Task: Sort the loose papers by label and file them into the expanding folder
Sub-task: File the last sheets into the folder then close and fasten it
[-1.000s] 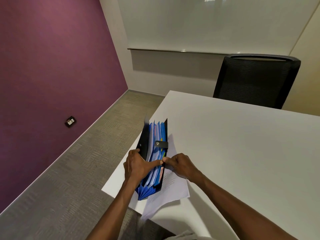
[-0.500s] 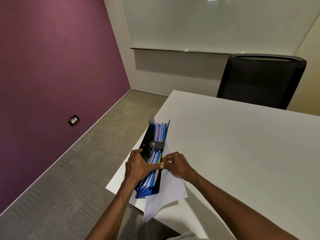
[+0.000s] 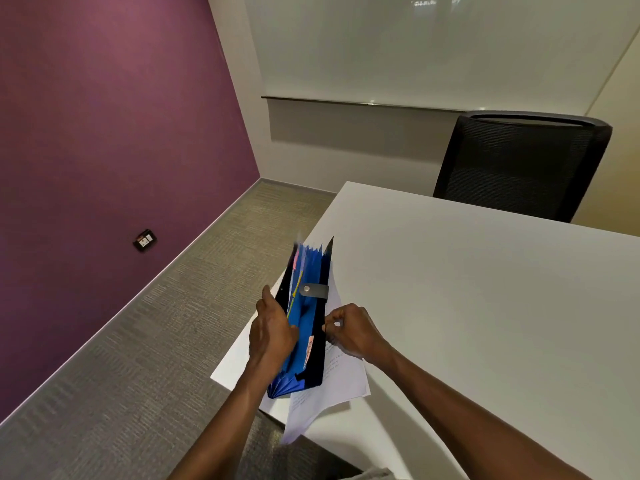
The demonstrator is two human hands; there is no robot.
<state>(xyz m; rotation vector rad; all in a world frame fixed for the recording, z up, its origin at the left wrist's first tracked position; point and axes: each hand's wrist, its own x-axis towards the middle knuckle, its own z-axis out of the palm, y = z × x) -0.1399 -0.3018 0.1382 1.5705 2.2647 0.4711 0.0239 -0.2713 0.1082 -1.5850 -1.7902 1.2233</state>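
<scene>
The expanding folder, black covers with blue pockets and coloured tabs, stands on edge at the near left corner of the white table. My left hand grips its left side, thumb outside the black cover and fingers down among the blue pockets. At the right cover's upper edge, the curled fingers of my right hand pinch the black cover. A grey snap strap crosses the top. Loose printed papers lie under the folder and stick out over the table's near edge.
A black mesh chair stands at the table's far side. The table's left edge drops to grey carpet beside a purple wall. A whiteboard hangs on the far wall.
The folder's pockets have spread wider. My left fingers have gone deeper between them, and my right hand has drawn right, away from the left hand.
</scene>
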